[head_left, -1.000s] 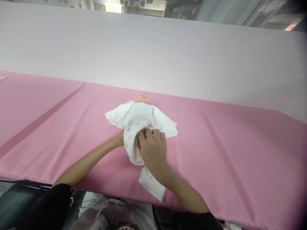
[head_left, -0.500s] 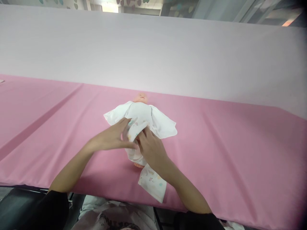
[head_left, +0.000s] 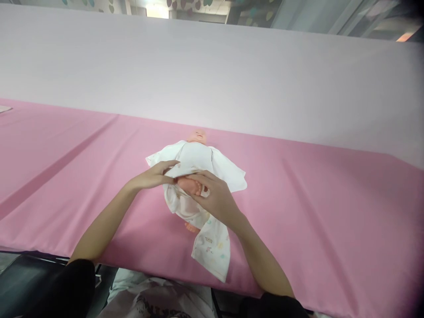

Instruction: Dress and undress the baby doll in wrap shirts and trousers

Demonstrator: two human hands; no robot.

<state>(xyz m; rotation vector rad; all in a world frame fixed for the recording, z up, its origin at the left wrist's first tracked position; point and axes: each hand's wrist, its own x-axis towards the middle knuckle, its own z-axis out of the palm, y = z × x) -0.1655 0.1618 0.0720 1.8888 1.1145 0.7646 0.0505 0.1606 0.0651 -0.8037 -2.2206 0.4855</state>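
Observation:
A baby doll [head_left: 197, 136] lies on its back on the pink table cover, head at the far side. It wears a white baby garment [head_left: 195, 155] with both sleeves spread out. One bare foot of the doll [head_left: 189, 185] pokes out between my hands; the other foot [head_left: 191, 228] shows lower down. My left hand [head_left: 153, 176] grips the garment's edge beside the raised foot, thumb below and fingers above. My right hand [head_left: 217, 196] curls round the toes, fingers on the cloth edge above and thumb below. A printed trouser leg or flap [head_left: 212, 249] lies flat towards me.
The pink cover [head_left: 314, 212] has long creases and ends at a near edge close to my body. A white upright panel [head_left: 212, 75] stands behind. At the far left lies a pale flat item [head_left: 4, 108]. A dark chair [head_left: 29, 282] is below the edge.
The doll's foot has come into view out of the printed cloth. My left hand has moved slightly up and left, and my right hand has turned around the toes.

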